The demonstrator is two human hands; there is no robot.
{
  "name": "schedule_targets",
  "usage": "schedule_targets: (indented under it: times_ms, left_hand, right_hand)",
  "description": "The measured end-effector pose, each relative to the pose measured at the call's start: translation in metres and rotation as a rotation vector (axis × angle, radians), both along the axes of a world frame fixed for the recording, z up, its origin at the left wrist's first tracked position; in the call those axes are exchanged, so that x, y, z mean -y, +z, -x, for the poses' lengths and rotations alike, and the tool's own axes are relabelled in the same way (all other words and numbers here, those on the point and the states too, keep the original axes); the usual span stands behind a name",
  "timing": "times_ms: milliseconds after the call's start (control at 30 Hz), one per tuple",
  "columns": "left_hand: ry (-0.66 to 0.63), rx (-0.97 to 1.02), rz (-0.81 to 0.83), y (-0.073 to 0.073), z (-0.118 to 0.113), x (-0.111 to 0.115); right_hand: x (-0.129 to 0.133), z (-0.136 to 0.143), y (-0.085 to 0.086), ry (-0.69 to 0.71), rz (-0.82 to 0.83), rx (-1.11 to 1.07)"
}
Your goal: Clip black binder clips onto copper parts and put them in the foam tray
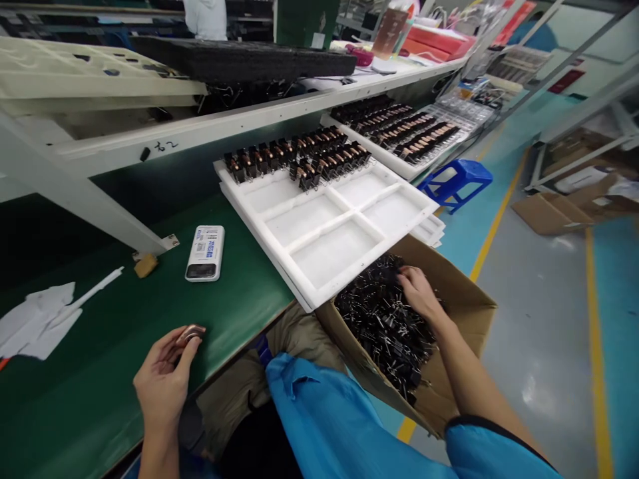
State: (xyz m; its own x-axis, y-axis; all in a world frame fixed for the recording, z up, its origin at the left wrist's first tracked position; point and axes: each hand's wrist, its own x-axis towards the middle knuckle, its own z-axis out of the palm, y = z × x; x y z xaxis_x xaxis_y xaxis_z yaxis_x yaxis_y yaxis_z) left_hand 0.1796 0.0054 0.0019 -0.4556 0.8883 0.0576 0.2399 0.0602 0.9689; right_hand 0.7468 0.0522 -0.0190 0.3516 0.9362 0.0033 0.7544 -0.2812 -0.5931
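My left hand (164,376) hovers over the green bench near its front edge and pinches a small copper-coloured piece (190,332) between thumb and fingers. My right hand (418,293) reaches down into a cardboard box (466,303) on my lap, its fingers buried in a heap of black binder clips (384,326). Whether it grips any clip is hidden. A white foam tray (319,233) with empty compartments lies between the hands; rows of black clips with copper pieces (299,159) stand along its far side.
A white handheld device (205,253) lies on the green bench (100,386). White paper scraps (40,319) sit at far left. More trays of clips (399,130) lie further right, beside a blue stool (456,179). A shelf (200,126) overhangs the bench.
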Motion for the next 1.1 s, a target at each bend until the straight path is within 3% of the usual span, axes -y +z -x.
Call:
schedule_targets:
  times_ms: [67,133,200,333,467,533,600,767,900,1100]
  left_hand:
    - [-0.02,0.022,-0.01,0.002,-0.002,0.0]
    - [-0.033,0.043,-0.016,0.003,-0.002,0.001]
    - [-0.036,0.064,-0.004,0.004,-0.002,0.002]
    - [0.021,0.118,0.02,0.004,0.001,0.004]
    - [0.039,0.237,-0.008,0.001,0.005,0.006]
    - [0.026,0.306,-0.035,0.001,0.006,0.008]
    - [0.026,0.365,-0.057,0.0,0.007,0.009]
    - [0.036,0.474,-0.053,0.002,0.007,0.012]
    - [0.028,0.515,-0.034,0.005,0.006,0.013]
    - [0.018,0.548,-0.016,0.006,0.007,0.014]
  right_hand:
    - [0.02,0.011,0.017,-0.023,0.068,-0.169]
    - [0.04,0.04,0.031,-0.013,0.195,-0.454]
    - [0.056,0.086,0.041,0.076,0.316,-0.763]
    - [0.071,0.205,0.05,0.429,0.549,-1.294]
    - [0.051,0.296,0.049,0.763,0.618,-1.434]
    - [0.028,0.327,0.046,0.827,0.568,-1.424]
    - [0.002,0.352,0.041,0.797,0.504,-1.43]
    - [-0.035,0.388,0.025,0.822,0.366,-1.189]
    - [-0.034,0.387,0.014,0.879,0.283,-1.034]
    - [-0.029,0.378,0.007,0.892,0.269,-1.022]
